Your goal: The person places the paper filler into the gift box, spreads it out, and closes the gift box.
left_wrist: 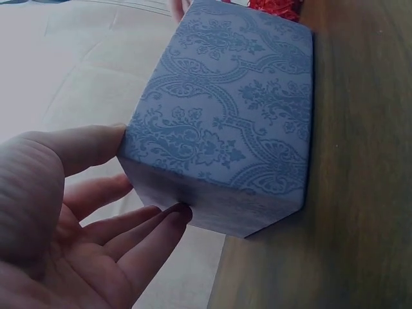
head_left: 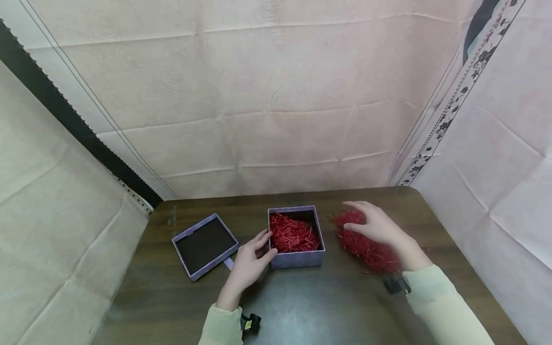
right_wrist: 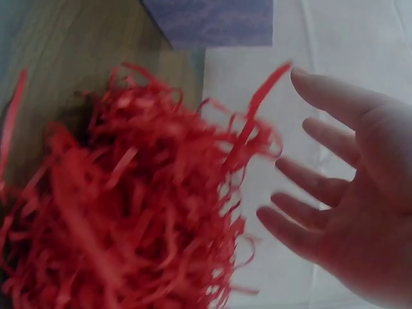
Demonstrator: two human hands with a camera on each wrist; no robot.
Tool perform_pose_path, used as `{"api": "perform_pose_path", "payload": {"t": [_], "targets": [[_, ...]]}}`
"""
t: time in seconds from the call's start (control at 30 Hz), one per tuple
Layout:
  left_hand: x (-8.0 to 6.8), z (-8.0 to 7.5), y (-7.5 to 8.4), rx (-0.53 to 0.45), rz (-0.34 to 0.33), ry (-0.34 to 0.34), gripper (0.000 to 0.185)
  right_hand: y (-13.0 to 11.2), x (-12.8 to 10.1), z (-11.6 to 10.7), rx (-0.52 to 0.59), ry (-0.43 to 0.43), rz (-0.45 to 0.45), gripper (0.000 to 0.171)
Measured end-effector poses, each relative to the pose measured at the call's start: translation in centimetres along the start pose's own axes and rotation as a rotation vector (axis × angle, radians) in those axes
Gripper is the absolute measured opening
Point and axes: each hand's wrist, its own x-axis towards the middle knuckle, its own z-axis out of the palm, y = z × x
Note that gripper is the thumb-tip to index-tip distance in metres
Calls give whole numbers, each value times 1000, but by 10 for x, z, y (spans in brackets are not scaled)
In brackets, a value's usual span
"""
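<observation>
A lavender patterned box [head_left: 296,258] [left_wrist: 232,116] stands open on the dark wooden table [head_left: 302,306], partly filled with red shredded paper [head_left: 293,234]. My left hand [head_left: 250,261] [left_wrist: 84,212] touches the box's left side with straight fingers and thumb. A loose pile of red shredded paper [head_left: 371,249] [right_wrist: 129,206] lies to the right of the box. My right hand [head_left: 377,225] [right_wrist: 347,187] hovers just over that pile with fingers spread, holding nothing. A corner of the box [right_wrist: 212,22] shows in the right wrist view.
The box's lid [head_left: 206,245] lies upside down at the left, dark inside. Pale cloth sheets [head_left: 276,96] hang behind and at both sides of the table. The table's rounded far right corner [head_left: 409,190] is near the paper pile.
</observation>
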Motion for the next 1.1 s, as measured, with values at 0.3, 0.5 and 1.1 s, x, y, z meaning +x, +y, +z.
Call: {"api": "perform_pose_path", "payload": {"t": [0.3,0.5,1.1], "targets": [[1,0,-2,-18,3,12,56,25,-18,-1,-93,-33,112,88],[1,1,-2,-42,8,19,56,35,-30,-1,-138,-61,165,103],[0,1,-5,-62,18,22,57,61,-37,15,-37,-156,289,110]]}}
